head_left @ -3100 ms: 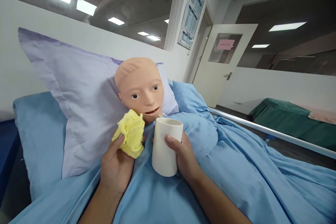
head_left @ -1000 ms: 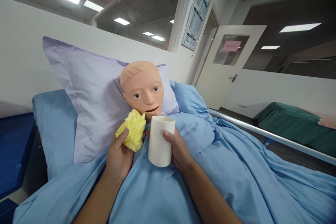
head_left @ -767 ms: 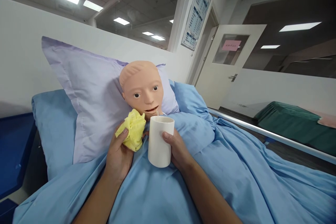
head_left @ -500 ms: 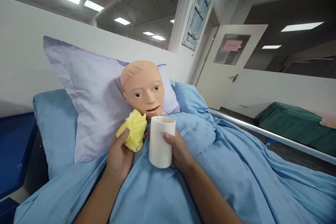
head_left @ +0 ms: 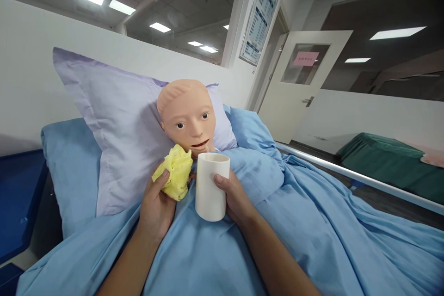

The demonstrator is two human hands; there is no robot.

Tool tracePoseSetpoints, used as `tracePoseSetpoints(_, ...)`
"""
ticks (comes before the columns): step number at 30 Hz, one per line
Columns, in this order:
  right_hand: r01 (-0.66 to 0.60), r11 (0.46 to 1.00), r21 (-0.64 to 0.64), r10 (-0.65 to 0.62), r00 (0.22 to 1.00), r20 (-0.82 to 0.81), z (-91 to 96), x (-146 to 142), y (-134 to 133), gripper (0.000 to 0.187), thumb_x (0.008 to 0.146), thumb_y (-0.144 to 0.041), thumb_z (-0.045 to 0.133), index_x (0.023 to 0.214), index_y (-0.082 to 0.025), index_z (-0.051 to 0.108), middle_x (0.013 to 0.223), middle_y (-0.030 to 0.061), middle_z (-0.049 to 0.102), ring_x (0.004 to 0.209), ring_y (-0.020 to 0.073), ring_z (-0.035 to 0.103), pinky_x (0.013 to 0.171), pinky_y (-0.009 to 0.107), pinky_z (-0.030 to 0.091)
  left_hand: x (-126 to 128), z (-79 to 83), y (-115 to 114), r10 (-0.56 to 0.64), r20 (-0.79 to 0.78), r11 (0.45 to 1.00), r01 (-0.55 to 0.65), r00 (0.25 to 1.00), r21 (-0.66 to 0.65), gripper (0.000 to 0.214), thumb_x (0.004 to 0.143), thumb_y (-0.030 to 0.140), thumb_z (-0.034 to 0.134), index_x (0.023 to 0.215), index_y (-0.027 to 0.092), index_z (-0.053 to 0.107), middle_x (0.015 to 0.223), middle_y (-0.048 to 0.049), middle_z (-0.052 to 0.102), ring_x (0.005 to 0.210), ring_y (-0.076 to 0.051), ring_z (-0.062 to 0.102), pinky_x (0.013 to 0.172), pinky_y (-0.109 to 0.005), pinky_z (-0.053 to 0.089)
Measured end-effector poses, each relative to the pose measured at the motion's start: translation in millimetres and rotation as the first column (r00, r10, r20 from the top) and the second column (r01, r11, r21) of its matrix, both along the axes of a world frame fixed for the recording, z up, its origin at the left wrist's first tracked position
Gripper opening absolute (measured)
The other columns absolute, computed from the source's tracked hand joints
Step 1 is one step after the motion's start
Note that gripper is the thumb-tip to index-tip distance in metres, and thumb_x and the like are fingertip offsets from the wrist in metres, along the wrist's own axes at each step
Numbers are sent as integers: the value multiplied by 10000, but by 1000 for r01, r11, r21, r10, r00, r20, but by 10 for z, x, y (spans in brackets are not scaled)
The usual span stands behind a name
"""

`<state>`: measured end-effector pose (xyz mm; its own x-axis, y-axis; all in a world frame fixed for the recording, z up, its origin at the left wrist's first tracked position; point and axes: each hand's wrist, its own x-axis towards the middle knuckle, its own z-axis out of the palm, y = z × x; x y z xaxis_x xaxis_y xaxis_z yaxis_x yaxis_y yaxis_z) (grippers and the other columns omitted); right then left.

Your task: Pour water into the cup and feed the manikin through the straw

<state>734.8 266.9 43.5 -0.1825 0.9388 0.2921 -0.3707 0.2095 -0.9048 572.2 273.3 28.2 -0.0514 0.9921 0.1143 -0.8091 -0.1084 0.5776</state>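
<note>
At the centre of the frame, left of the middle, the left hand [head_left: 157, 215] has its fingers closed around a crumpled yellow cloth [head_left: 176, 173]; just beside it, the right hand [head_left: 237, 199] grips a white cup [head_left: 210, 194] nearly upright, thumb across its side; a thin pale straw-like piece [head_left: 207, 149] shows at the cup's rim, below the chin of a manikin head [head_left: 189, 113]; the head rests against a lavender pillow [head_left: 118, 125] left of centre; a blue quilt [head_left: 312, 236] spreads over the lower frame; a pale rail [head_left: 367, 183] crosses the right side.
</note>
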Motion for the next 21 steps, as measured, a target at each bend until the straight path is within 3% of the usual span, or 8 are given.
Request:
tracePoseSetpoints(7, 52, 998, -30, -51, 998, 38, -18, -2, 1, 546, 714, -529, 809, 1142, -232, 646, 932, 59, 752, 753, 209, 689, 632, 301, 559, 3, -16, 23, 51, -27, 999, -51, 998, 16, 400, 817, 280, 713, 1205, 210, 643, 1180, -81, 711, 1005, -240, 691, 887, -373, 578)
tracePoseSetpoints(11, 91, 996, -19, -90, 994, 60, -28, -6, -44, 545, 708, -528, 813, 1126, -228, 635, 966, 67, 750, 780, 217, 692, 646, 315, 559, -5, -30, 3, 317, -134, 948, -317, 939, 19, 437, 763, 305, 784, 1166, 241, 627, 1138, -36, 701, 1010, -196, 668, 902, -324, 551)
tracePoseSetpoints(14, 171, 984, 39, -173, 982, 69, -60, -10, -108, 585, 706, -524, 819, 1165, -222, 617, 1022, 75, 747, 808, 222, 692, 676, 336, 566, 14, 66, -96, 565, -335, 820, -557, 754, 128, 493, 746, 338, 807, 1188, 274, 599, 1223, -20, 657, 1116, -190, 628, 944, -291, 523)
tracePoseSetpoints(16, 233, 969, 77, -238, 970, 54, -100, -15, -139, 649, 703, -519, 824, 1226, -220, 583, 1119, 95, 733, 846, 236, 696, 700, 359, 573, 46, 175, -170, 684, -406, 726, -619, 606, 299, 487, 784, 334, 775, 1222, 283, 570, 1325, -36, 613, 1232, -207, 580, 1024, -320, 494)
tracePoseSetpoints(18, 293, 951, 96, -296, 955, 26, -145, -21, -148, 694, 701, -524, 822, 1258, -212, 553, 1171, 113, 717, 888, 257, 697, 728, 388, 579, 81, 285, -193, 788, -406, 615, -596, 463, 516, 480, 827, 288, 732, 1267, 287, 541, 1416, -54, 560, 1339, -217, 512, 1117, -366, 439)
tracePoseSetpoints(21, 405, 910, 92, -406, 914, -12, -185, -24, -131, 677, 688, -549, 818, 1206, -194, 564, 1094, 110, 728, 917, 280, 690, 743, 412, 579, 121, 406, -67, 909, -325, 409, -423, 260, 808, 537, 830, 197, 714, 1324, 283, 521, 1464, -83, 528, 1403, -239, 461, 1191, -449, 368)
